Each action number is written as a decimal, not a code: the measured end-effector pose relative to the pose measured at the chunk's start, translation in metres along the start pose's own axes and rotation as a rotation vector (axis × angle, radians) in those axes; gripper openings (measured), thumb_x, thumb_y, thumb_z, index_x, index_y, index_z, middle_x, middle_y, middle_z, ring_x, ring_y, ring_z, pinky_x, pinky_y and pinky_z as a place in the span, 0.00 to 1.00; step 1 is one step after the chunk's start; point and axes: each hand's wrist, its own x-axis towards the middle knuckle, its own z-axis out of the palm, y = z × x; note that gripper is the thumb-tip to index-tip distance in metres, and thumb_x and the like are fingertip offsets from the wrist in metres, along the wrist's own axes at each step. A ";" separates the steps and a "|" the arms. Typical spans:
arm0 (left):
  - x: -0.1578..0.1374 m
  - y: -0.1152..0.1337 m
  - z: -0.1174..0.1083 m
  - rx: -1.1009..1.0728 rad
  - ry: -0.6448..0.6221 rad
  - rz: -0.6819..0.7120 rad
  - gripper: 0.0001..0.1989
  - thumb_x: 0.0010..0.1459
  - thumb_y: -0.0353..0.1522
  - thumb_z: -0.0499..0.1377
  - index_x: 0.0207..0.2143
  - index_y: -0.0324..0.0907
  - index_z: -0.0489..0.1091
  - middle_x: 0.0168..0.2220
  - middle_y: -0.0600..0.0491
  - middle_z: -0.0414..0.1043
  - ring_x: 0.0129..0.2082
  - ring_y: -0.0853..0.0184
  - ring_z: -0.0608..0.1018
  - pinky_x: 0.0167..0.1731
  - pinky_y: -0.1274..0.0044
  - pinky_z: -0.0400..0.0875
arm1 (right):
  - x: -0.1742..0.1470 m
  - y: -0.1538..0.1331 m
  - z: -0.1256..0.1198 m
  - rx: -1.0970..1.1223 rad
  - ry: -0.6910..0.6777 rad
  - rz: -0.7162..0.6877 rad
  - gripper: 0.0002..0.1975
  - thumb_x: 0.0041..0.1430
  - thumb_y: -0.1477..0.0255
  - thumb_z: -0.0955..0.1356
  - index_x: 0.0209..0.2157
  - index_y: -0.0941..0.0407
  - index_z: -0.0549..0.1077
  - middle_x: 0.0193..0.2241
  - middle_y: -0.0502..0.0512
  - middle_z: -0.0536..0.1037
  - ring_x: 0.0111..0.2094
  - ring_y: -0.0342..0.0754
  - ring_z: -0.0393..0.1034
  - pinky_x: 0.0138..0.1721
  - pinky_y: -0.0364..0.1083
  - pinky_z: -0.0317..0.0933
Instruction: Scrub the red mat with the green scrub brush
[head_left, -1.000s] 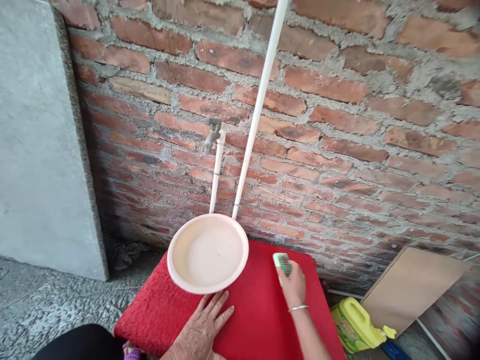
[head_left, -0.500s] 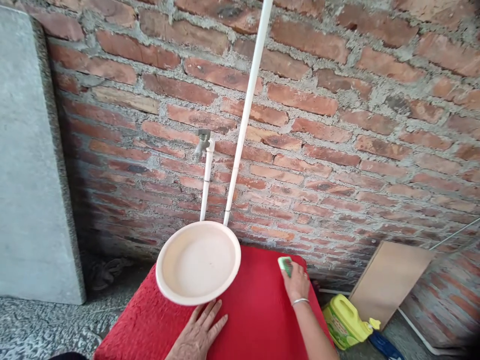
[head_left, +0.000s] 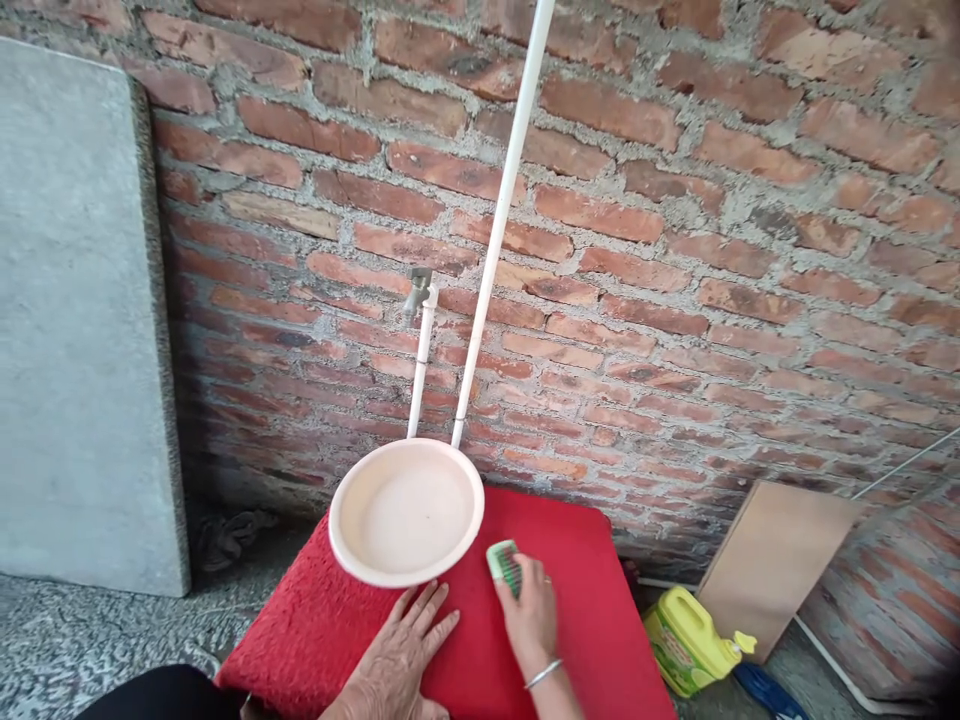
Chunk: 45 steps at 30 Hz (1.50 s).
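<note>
My right hand [head_left: 534, 612], with a silver bangle at the wrist, grips a small pale green scrub brush [head_left: 500, 560] over the red cloth [head_left: 592, 600]. Its fingers wrap the brush from the right, hiding part of it. My left hand [head_left: 397, 650] lies flat on the same cloth with fingers spread, their tips close to the front rim of a cream plastic basin [head_left: 409, 512]. The basin rests on the cloth's far left part; no objects show inside it. A rougher, fluffier texture shows on the left of the cloth than on the right.
A metal tap [head_left: 417, 292] on a white pipe rises behind the basin, beside a taller white pipe [head_left: 499, 220] on the brick wall [head_left: 637, 240]. A concrete slab [head_left: 82, 330] leans at left. Right of the cloth stand a yellow jug [head_left: 690, 640] and a tan board [head_left: 776, 560].
My right hand has swept the brush leftward across the cloth, closer to the basin. My left hand stays flat near the basin's rim. The view has shifted slightly.
</note>
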 end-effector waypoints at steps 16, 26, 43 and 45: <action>0.000 0.013 -0.019 -0.086 -0.039 -0.019 0.56 0.42 0.55 0.71 0.70 0.50 0.56 0.73 0.41 0.43 0.73 0.44 0.49 0.70 0.51 0.44 | 0.009 0.158 -0.102 -0.326 0.164 0.522 0.26 0.60 0.54 0.60 0.50 0.54 0.76 0.46 0.71 0.78 0.39 0.67 0.77 0.38 0.62 0.67; -0.001 0.009 -0.017 -0.049 -0.018 -0.012 0.56 0.42 0.57 0.70 0.70 0.51 0.56 0.74 0.42 0.44 0.73 0.45 0.49 0.70 0.51 0.45 | -0.052 0.000 -0.019 0.007 0.006 -0.149 0.18 0.67 0.54 0.62 0.50 0.46 0.75 0.49 0.57 0.79 0.47 0.55 0.75 0.48 0.53 0.68; 0.001 0.012 -0.018 -0.044 -0.001 0.002 0.55 0.43 0.58 0.69 0.70 0.49 0.58 0.73 0.40 0.46 0.73 0.45 0.51 0.70 0.51 0.44 | -0.056 0.146 -0.111 -0.164 0.277 0.454 0.33 0.57 0.42 0.54 0.44 0.49 0.75 0.44 0.68 0.78 0.38 0.67 0.76 0.38 0.64 0.69; 0.001 0.010 -0.016 -0.037 0.008 -0.001 0.54 0.43 0.58 0.69 0.69 0.50 0.58 0.73 0.41 0.46 0.73 0.45 0.51 0.70 0.51 0.45 | -0.066 0.112 -0.094 -0.082 0.236 0.302 0.32 0.60 0.42 0.55 0.44 0.50 0.75 0.43 0.65 0.79 0.41 0.63 0.77 0.43 0.61 0.70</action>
